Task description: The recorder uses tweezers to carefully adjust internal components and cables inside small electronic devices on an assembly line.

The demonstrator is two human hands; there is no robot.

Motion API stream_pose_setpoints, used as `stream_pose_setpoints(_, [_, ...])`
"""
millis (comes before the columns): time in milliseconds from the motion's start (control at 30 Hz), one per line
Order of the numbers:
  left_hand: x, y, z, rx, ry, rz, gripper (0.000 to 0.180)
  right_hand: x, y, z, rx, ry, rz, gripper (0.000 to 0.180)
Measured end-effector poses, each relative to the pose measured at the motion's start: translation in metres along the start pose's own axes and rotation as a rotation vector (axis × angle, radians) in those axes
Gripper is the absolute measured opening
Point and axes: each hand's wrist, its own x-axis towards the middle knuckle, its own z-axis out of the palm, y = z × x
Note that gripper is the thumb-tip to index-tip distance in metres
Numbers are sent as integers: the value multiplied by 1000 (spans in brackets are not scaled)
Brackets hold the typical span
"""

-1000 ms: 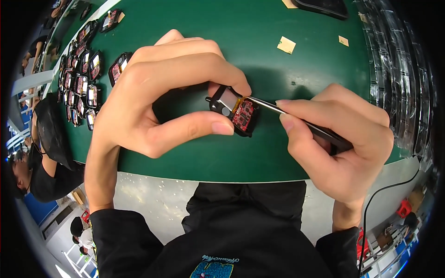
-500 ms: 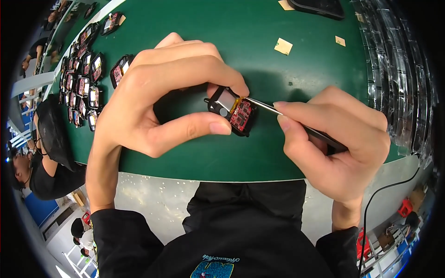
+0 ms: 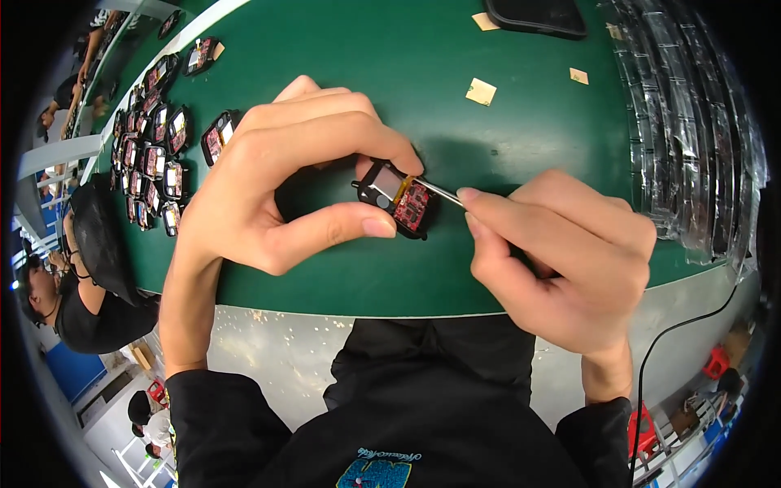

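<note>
Between the thumb and fingers of my left hand (image 3: 293, 175) is a small black electronic device (image 3: 396, 199), its casing open. A silver battery-like block with a grey round spot sits on its left side, a red circuit board (image 3: 412, 206) on its right, and an amber strip between them. My right hand (image 3: 569, 252) pinches a slim metal tool (image 3: 442, 192), which looks like tweezers; the palm hides its rear part. The tool's tip reaches the upper edge of the device by the amber strip, close to my left index fingertip. Whether it touches the strip I cannot tell.
Many similar open devices (image 3: 154, 161) cluster on the green table (image 3: 358, 285) at the left. Stacked clear plastic trays (image 3: 679, 138) line the right side. Small cream paper pieces (image 3: 481, 92) and a black object (image 3: 538, 15) lie at the back. Another person (image 3: 98, 301) sits at the left.
My right hand has shifted left with the tool, its grip now turned so the tool's rear is hidden. The view has moved slightly; the device stays in my left hand.
</note>
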Motion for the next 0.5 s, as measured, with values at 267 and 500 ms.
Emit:
stream_pose_setpoints(267, [0, 6, 2, -2, 84, -52, 58, 3, -13, -17, 12, 98, 196, 21])
stream_pose_setpoints(500, [-1, 19, 12, 219, 133, 37, 48, 2, -18, -18, 195, 149, 273, 13])
